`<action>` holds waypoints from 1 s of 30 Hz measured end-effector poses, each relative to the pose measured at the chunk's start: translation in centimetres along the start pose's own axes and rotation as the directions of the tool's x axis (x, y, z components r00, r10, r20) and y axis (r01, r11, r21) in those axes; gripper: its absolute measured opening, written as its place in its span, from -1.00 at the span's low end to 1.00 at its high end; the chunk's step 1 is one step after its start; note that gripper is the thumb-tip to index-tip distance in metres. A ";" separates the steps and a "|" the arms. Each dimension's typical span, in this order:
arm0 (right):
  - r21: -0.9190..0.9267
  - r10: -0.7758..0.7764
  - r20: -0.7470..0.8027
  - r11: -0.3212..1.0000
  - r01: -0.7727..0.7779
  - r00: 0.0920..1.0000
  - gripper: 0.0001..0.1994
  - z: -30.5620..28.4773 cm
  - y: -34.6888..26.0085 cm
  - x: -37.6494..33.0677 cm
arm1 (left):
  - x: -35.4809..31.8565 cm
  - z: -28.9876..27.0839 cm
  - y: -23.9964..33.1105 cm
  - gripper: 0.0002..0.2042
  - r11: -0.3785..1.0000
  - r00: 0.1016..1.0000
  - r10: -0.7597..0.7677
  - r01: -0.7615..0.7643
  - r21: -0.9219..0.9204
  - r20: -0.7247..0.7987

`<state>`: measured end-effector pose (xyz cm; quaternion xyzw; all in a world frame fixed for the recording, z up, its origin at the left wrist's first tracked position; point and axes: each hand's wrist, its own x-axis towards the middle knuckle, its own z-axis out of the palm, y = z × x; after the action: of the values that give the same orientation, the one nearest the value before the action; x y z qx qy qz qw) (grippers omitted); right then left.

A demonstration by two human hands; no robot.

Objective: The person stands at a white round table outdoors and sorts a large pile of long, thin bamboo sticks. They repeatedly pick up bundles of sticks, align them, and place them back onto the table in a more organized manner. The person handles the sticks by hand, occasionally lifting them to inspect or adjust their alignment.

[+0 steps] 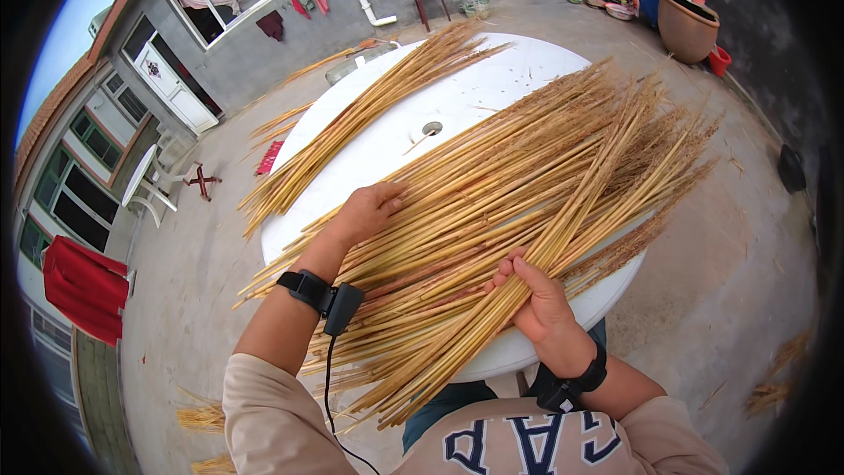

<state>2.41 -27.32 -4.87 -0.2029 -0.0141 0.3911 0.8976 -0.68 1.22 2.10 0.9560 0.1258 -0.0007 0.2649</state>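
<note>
A wide layer of long, yellow-brown dried broom stalks (448,202) with feathery seed heads lies across a round white table (396,136). My right hand (543,306) is closed around a bundle of these stalks (519,286), which slants over the others, its seed heads toward the far right. My left hand (367,213) rests at the far edge of the layer, fingers curled and thumb close to them. Whatever may be between those fingers is hidden. Farther left on the table lies a separate bunch of stalks (352,127).
The table has a small centre hole (432,128). Stalks also lie on the concrete ground (207,416) at the lower left. A dark stool (429,7) stands by the wall, and a large brown pot (687,26) at the far right. A black cable (329,387) hangs from my left wrist device.
</note>
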 end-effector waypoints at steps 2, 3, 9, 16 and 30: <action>0.002 0.006 -0.004 1.000 -0.006 1.000 -0.89 0.2 0.0 0.0 | 1.6 -0.6 -1.7 -0.75 1.000 0.986 -0.009 0.005 -0.021 -0.169; 0.004 0.010 -0.006 1.000 -0.010 1.000 -0.89 0.2 0.1 0.0 | 2.7 -0.8 -2.8 -0.76 0.999 0.976 -0.027 0.036 0.039 -0.217; 0.019 0.032 -0.031 0.999 -0.032 0.999 -0.88 -0.1 0.0 0.0 | 6.3 -0.1 -6.3 -0.81 0.936 0.968 -0.105 0.173 0.307 -0.226; 0.001 0.026 -0.047 1.000 -0.026 0.999 -0.89 0.4 -0.1 -0.2 | 8.7 0.9 -9.2 -0.82 0.930 0.971 -0.137 0.195 0.311 -0.197; -0.024 0.024 -0.042 0.999 -0.025 0.999 -0.89 0.3 -0.1 -0.2 | 7.0 -0.4 -7.6 -0.81 0.989 0.881 -0.073 0.125 0.081 -0.468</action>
<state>2.34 -27.40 -4.50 -0.2221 0.0024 0.3974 0.8904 4.26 9.36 -1.86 0.9338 0.2340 0.2071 0.1745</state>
